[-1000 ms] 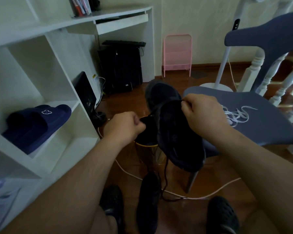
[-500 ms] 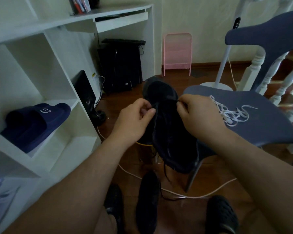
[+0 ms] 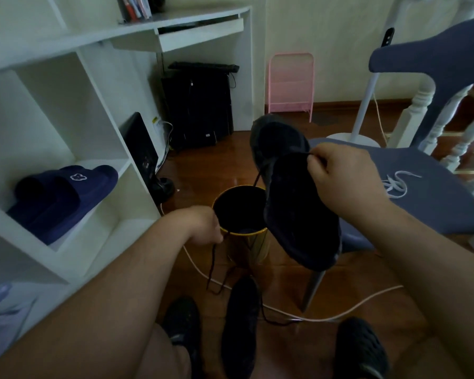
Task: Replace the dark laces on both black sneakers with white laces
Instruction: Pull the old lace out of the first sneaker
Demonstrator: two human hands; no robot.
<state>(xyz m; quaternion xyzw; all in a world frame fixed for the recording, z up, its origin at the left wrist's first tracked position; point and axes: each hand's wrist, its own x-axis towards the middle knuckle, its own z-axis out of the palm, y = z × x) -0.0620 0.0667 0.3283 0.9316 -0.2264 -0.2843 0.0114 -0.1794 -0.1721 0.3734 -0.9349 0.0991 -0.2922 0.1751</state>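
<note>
My right hand (image 3: 342,181) grips a black sneaker (image 3: 293,198) by its upper edge and holds it in the air above the chair's front corner. A dark lace (image 3: 216,265) runs from the sneaker's eyelets down to my left hand (image 3: 203,227), which pinches it beside the bin's rim; the lace's loose end dangles to the floor. The second black sneaker (image 3: 240,324) lies on the floor between my feet. White laces (image 3: 397,183) lie in a heap on the blue-grey chair seat (image 3: 435,203).
A gold bin with a black inside (image 3: 253,246) stands on the wooden floor under the held sneaker. A white shelf unit (image 3: 66,149) with navy slippers (image 3: 63,195) is at the left. A white cable (image 3: 340,314) crosses the floor. A fan base (image 3: 352,138) stands behind the chair.
My left hand has left the sneaker's tongue and dropped down and left to the bin's rim, drawing the dark lace out with it. My right hand keeps the sneaker raised.
</note>
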